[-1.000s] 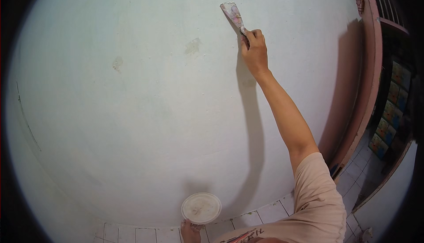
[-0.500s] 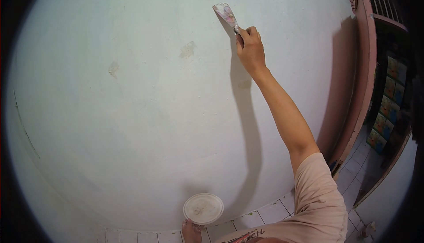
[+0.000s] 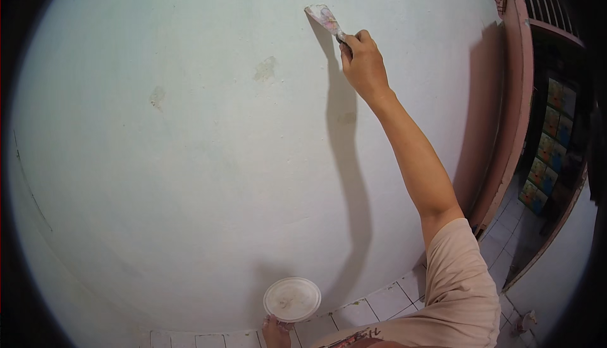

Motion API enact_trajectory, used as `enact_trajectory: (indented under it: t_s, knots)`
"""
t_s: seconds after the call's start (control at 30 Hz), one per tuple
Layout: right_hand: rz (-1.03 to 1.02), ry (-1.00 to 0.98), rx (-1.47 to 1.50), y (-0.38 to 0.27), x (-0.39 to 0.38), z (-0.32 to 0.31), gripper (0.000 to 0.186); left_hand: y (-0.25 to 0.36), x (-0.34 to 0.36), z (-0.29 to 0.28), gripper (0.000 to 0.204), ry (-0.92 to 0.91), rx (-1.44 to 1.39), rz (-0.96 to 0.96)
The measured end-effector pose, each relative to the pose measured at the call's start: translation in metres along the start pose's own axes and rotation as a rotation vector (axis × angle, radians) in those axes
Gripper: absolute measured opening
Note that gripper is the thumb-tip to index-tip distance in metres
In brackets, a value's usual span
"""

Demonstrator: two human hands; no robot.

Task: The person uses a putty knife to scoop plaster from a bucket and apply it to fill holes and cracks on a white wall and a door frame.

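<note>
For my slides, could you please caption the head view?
Right hand holds a scraper at a pale wall; left hand holds a round white lid.

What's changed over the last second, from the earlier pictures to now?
Against the wall patches, the right hand has shifted slightly right, and its scraper leans further left. The view shifted slightly too. Nothing was taken or let go; the left hand still holds the round white lid.
</note>
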State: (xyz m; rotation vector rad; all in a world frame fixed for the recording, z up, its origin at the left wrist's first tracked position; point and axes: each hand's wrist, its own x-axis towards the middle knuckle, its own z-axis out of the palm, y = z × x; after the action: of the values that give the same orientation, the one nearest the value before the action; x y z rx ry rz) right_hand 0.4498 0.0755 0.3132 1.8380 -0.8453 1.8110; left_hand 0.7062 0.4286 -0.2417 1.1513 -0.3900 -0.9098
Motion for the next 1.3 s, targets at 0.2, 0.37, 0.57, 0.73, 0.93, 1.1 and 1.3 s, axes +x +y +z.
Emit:
enact_trajectory:
  t_s: [0.2, 0.37, 0.57, 0.73, 0.93, 1.1, 1.3]
  knots:
    - [-0.026, 0.000, -0.019, -0.001, -0.012, -0.009, 0.018, 0.006, -0.003, 0.002, 0.041, -0.034, 0.225, 0.052]
    - [-0.020, 0.005, -0.013, -0.007, 0.004, -0.008, 0.019, 0.021, -0.009, 0.020, 0.045, 0.016, -0.122, -0.093]
    - [-0.074, -0.019, -0.091, 0.000, -0.001, -0.009, 0.017, 0.016, -0.007, 0.012, 0.051, -0.002, -0.102, -0.136]
    - [-0.044, 0.044, -0.044, 0.010, -0.007, -0.009, 0.018, 0.017, -0.004, 0.015, 0.053, -0.002, -0.037, -0.183]
    - [-0.055, 0.064, -0.086, 0.016, -0.001, -0.002, 0.015, 0.030, -0.008, 0.022, 0.054, 0.029, 0.021, -0.247]
    - [-0.037, 0.055, -0.054, 0.015, -0.012, 0.001, 0.017, -0.004, 0.009, -0.006, 0.046, 0.002, -0.013, -0.215]
    - [-0.047, 0.085, -0.046, 0.025, -0.009, 0.007, 0.020, -0.018, 0.010, 0.008, 0.038, 0.016, -0.165, -0.250]
